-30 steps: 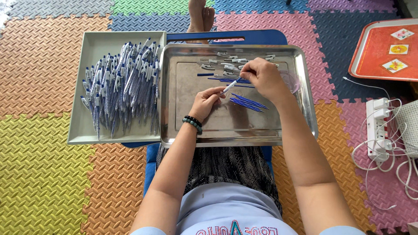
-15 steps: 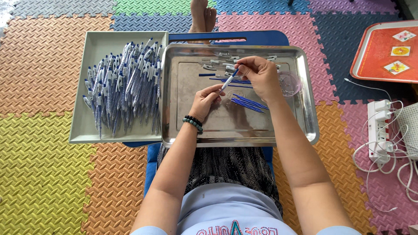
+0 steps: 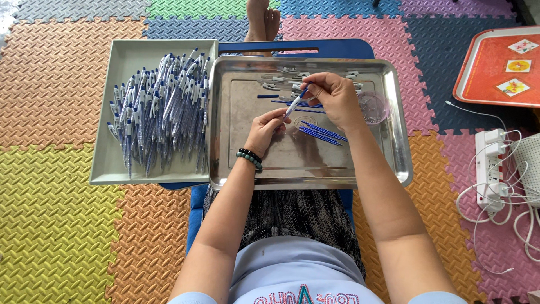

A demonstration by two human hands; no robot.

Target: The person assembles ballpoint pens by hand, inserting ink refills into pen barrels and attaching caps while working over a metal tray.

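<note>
The white-and-blue plastic ballpoint pen (image 3: 295,103) is held above the shiny rectangular steel tray (image 3: 394,163), near its centre. The pen's long axis runs diagonally: the lower end points toward the person and to the left, the upper end points away and to the right.

The left hand (image 3: 265,128) grips the lower end of the pen between thumb and fingertips, fingers curled narrow around it. The left forearm enters from below and angles up and right; a dark beaded bracelet (image 3: 249,159) sits on the wrist.

The right hand (image 3: 333,97) pinches the upper end of the pen, its fingers bent closed on the tip. The right forearm comes in from the lower right, crossing the tray's near rim.

On the tray floor, a loose group of thin blue ink refills (image 3: 322,132) lies just below the right hand, pointing roughly left to right. Clear and blue pen parts (image 3: 281,79) lie along the far edge of the tray. A small clear round dish (image 3: 373,107) stands to the right of the right hand.

The flat grey rectangular tray (image 3: 107,163) touches the steel tray's left side and holds a heap of assembled white-and-blue pens (image 3: 160,110), mostly pointing toward and away from the person.
</note>
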